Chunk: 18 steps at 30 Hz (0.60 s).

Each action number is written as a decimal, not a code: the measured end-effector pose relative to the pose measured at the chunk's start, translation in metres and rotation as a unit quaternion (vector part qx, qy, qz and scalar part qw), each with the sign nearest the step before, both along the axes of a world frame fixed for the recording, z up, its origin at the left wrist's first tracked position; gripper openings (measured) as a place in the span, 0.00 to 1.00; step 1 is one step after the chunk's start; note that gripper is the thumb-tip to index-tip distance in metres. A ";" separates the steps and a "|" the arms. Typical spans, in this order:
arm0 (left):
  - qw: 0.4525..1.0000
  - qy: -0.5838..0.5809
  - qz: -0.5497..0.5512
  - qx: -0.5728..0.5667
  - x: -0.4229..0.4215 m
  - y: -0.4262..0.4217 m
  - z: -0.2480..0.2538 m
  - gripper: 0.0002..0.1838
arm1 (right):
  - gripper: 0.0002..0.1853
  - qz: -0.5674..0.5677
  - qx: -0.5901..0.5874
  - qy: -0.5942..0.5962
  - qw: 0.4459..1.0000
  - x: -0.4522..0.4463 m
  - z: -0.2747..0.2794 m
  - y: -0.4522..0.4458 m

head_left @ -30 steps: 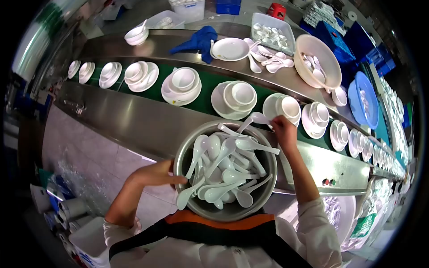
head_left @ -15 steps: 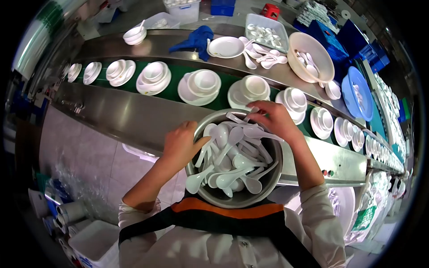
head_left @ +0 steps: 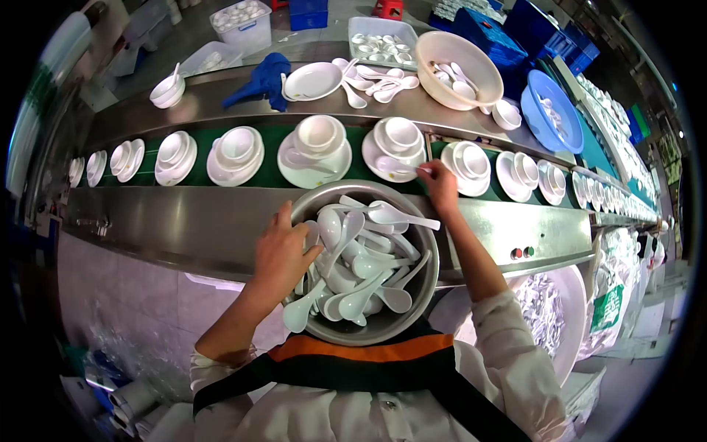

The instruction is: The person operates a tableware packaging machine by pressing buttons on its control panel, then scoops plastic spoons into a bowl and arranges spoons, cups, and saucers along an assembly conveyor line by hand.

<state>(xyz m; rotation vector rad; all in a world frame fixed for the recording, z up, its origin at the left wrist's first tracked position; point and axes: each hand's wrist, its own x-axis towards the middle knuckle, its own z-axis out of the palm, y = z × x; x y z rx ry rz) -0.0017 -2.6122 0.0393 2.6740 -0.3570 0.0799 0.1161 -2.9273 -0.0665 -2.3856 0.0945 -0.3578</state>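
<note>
The left hand [head_left: 280, 254] has its grip spread loosely by the left rim of a round silver metal basin [head_left: 420, 292] heaped with glossy white spoons [head_left: 357, 296]. One handle overhangs the right rim; a forearm brush could tip it out. A white ceramic spoon [head_left: 398, 166] is at a round white plate [head_left: 370, 160] beside stacked bowls [head_left: 402, 135], bowl end leftward, long axis roughly along the green belt [head_left: 271, 158]. The right hand [head_left: 440, 184] has its grip pinched on the handle; careless release could let it slide off.
</note>
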 end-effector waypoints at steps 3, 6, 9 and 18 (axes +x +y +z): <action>1.000 0.013 -0.010 -0.014 0.002 0.003 0.000 0.10 | 0.16 0.068 -0.071 -0.052 0.994 0.012 -0.001 0.021; 0.997 0.009 -0.016 -0.071 0.003 0.005 -0.008 0.08 | 0.16 0.109 -0.039 -0.011 0.993 -0.015 0.058 0.020; 0.992 -0.008 -0.011 -0.128 0.003 0.006 -0.017 0.07 | 0.14 0.262 0.150 0.180 0.936 -0.057 0.106 0.001; 0.877 -0.002 0.050 -0.477 0.027 0.010 0.007 0.05 | 0.08 0.112 0.070 0.134 0.982 -0.064 0.102 -0.035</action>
